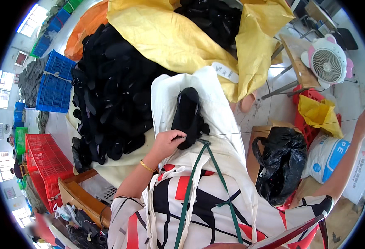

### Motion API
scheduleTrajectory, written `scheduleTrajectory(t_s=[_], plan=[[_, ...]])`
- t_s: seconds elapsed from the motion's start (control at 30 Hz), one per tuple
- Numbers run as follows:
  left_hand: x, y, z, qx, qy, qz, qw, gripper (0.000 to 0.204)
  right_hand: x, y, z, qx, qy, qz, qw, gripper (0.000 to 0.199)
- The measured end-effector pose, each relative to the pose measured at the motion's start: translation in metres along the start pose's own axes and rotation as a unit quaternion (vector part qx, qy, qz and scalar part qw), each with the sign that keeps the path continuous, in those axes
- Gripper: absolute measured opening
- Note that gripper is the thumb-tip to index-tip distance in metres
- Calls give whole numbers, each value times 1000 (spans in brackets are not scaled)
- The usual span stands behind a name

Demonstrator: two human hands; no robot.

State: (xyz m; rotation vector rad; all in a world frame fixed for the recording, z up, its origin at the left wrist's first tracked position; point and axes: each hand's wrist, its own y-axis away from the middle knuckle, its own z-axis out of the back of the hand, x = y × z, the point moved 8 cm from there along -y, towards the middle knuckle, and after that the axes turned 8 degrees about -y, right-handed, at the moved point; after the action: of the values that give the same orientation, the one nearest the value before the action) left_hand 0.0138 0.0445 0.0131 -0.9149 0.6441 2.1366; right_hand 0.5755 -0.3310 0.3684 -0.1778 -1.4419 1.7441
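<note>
Black sole [186, 116] pinned on lap by left hand [169, 143] – right hand [363, 122] draws thread [282, 128] taut, pinching it.

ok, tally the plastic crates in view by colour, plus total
Blue crates: 4, one large by the black pile, one at the left edge, two at the top left
Red crates: 2, one lower left, one on the right under the yellow bag
Green crates: 2, one at the left edge, one at the top
Total: 8, though the far ones are small and the count is approximate.
</note>
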Motion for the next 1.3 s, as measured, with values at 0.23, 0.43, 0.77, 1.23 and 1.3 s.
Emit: scheduleTrajectory(t_s=[0.23, 0.43, 0.77, 1.23, 1.3], plan=[[-1, 11, 6, -46, 0, 16, 999, 22, -1, 114, -87, 257, 51, -37, 964, 18], [8, 15, -2, -97, 7, -26, 995, 13, 119, 340, -166, 536, -262, -222, 772, 22], [7, 24, -3, -151, -48, -149, 976, 33, 333, 535, -104, 759, -441, -58, 475, 14], [8, 24, 0, -167, -65, -171, 969, 30, 342, 550, -109, 784, -399, 30, 475, 18], [7, 23, 1, -161, -64, -168, 970, 29, 342, 551, -108, 785, -397, 36, 475, 19]])
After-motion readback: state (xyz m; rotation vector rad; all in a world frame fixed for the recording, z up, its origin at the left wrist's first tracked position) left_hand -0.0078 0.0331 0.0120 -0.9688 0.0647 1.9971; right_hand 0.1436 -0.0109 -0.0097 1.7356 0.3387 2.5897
